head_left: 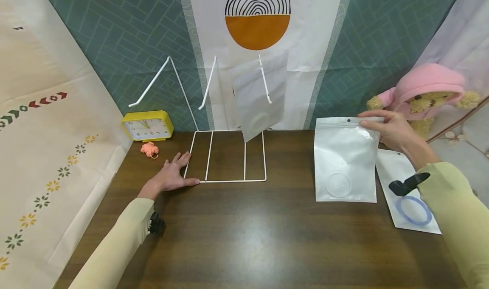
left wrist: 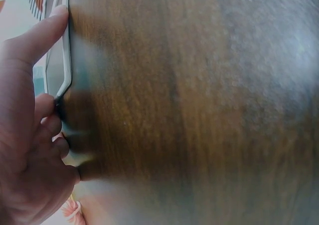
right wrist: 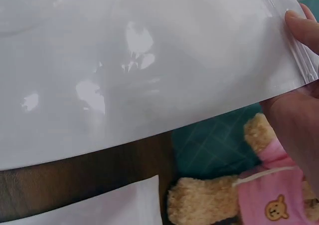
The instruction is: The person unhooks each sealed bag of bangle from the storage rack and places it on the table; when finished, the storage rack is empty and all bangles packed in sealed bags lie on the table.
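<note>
My right hand (head_left: 395, 130) pinches the top right corner of a white zip pouch (head_left: 340, 161), thumb in front. The pouch hangs upright above the table, with a hole in its top edge and a round ring outline low down. In the right wrist view its glossy face (right wrist: 164, 70) fills most of the picture. My left hand (head_left: 172, 174) rests at the front left corner of a white wire display rack (head_left: 229, 181), fingers spread, thumb on the front wire (left wrist: 67, 60). Another white pouch (head_left: 261, 93) hangs from the rack's right hook (head_left: 264, 79); the left and middle hooks are bare.
A white pouch with a blue ring (head_left: 405, 191) lies on the table, partly under my right forearm. A plush bear in pink (head_left: 428, 89) sits behind it. Beyond my left hand are a yellow clock (head_left: 148, 125) and a small coral-coloured figure (head_left: 150, 149).
</note>
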### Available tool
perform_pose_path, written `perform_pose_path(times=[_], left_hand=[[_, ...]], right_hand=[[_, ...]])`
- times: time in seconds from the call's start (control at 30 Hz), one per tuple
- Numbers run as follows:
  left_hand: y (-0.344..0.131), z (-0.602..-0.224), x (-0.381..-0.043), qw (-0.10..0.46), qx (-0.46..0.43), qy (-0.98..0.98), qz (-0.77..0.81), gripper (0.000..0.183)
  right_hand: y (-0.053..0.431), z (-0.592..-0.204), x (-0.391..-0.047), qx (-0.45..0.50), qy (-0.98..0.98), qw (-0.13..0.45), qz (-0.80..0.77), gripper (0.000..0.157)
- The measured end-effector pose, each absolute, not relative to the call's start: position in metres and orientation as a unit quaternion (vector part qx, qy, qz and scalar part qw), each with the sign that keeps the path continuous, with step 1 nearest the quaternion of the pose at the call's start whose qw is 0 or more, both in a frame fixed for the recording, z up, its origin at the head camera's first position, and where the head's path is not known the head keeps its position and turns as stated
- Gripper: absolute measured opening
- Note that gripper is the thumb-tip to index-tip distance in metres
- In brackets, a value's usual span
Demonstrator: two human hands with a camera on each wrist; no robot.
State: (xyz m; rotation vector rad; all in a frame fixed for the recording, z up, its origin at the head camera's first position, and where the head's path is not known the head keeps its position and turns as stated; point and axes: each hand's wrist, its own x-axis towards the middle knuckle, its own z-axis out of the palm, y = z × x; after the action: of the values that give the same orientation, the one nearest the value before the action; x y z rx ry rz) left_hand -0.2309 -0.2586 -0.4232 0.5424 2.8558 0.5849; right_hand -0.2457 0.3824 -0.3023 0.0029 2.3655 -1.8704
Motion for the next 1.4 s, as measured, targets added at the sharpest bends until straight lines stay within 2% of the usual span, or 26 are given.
perform_pose_path(times=[0.37, 0.93, 1.13, 1.4], left_hand=[[-0.257, -0.422, -0.233, 0.090, 0.181, 0.960, 0.195, 0.110], [-0.258, -0.424, -0.234, 0.092, 0.180, 0.960, 0.193, 0.110], [-0.259, -0.423, -0.233, 0.090, 0.175, 0.961, 0.193, 0.110], [-0.259, -0.425, -0.232, 0.092, 0.176, 0.961, 0.192, 0.110]], right_hand=[[0.384, -0.325, -0.274, 0.027, 0.831, 0.064, -0.553, 0.015], [0.388, -0.347, -0.288, 0.029, 0.857, 0.045, -0.513, 0.012], [0.382, -0.350, -0.295, 0.004, 0.879, 0.027, -0.477, 0.036], [0.376, -0.351, -0.302, 0.001, 0.883, 0.056, -0.466, 0.044]])
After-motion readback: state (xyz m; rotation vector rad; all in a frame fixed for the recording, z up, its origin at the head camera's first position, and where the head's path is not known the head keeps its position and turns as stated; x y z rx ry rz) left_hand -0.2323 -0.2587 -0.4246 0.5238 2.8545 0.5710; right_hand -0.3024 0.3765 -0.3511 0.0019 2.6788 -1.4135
